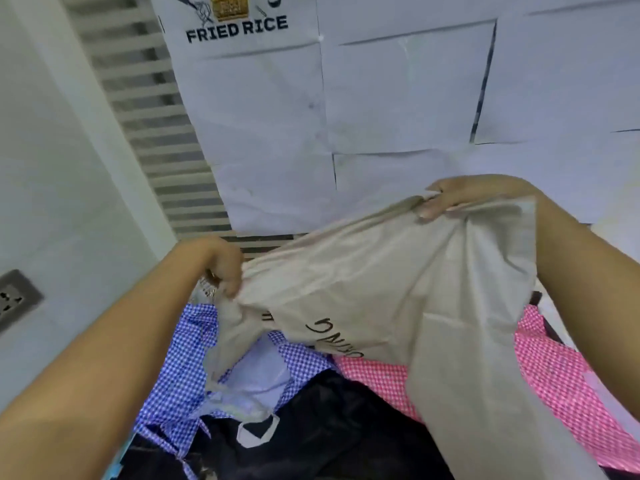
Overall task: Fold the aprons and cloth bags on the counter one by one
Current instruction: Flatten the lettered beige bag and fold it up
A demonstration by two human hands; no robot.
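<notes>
A beige cloth bag (pixel 398 289) with black lettering hangs stretched in the air above the pile. My left hand (pixel 225 268) grips its lower left corner, fingers curled into the fabric. My right hand (pixel 464 195) pinches its upper edge, higher and further right. Under the bag lie a blue checked apron (pixel 187 368), a pink checked apron (pixel 561 382) and a black apron (pixel 339 427) with a white patch. The counter itself is hidden by the cloth.
White paper sheets (pixel 398 98) cover the wall behind, one printed "FRIED RICE" (pixel 237 29). A slatted panel (pixel 152 116) runs down the left of them. A grey wall socket (pixel 15 299) sits on the left wall.
</notes>
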